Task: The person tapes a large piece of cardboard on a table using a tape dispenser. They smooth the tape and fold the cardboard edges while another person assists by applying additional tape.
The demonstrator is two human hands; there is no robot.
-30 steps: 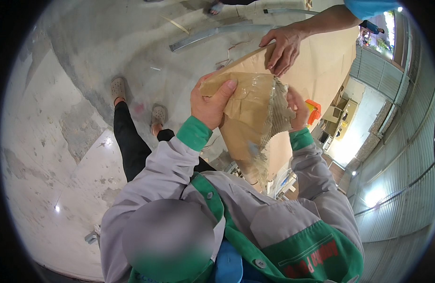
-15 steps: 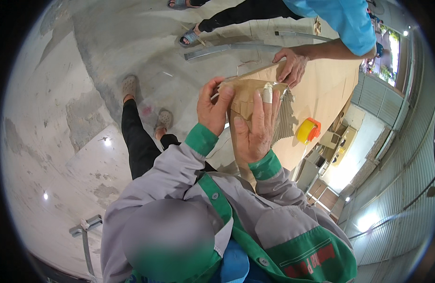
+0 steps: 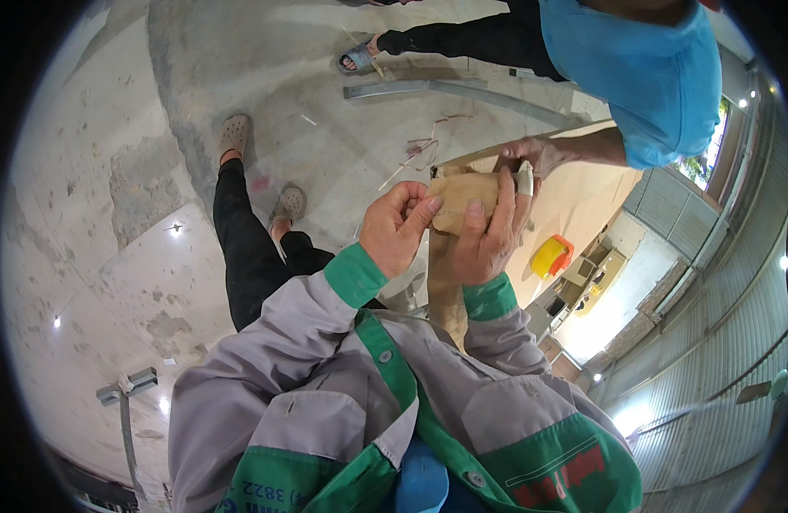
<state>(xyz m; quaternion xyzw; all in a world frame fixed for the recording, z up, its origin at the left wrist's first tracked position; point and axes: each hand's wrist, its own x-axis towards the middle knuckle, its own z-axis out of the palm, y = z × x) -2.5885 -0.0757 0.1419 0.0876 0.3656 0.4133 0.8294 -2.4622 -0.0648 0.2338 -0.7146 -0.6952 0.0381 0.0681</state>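
From left to right, we see a beige clog (image 3: 289,205) on the floor, then the left grip (image 3: 391,231), its thumb and curled fingers pinching the near left edge of a brown cardboard flap (image 3: 466,197). The flap lies between the two hands; its underside is hidden. The right grip (image 3: 489,242) rests on it with long, nearly straight fingers, one wrapped in white; we cannot tell whether they pinch its far edge. Behind them, a co-worker's hand (image 3: 541,154) is partly covered, and the blue shirt (image 3: 633,81) is cut off above. A yellow-and-orange tape roll (image 3: 549,256) sits nearby. Compared with half a second ago, the ragged corrugated edge has gone from sight and the shirt fills more of our view.
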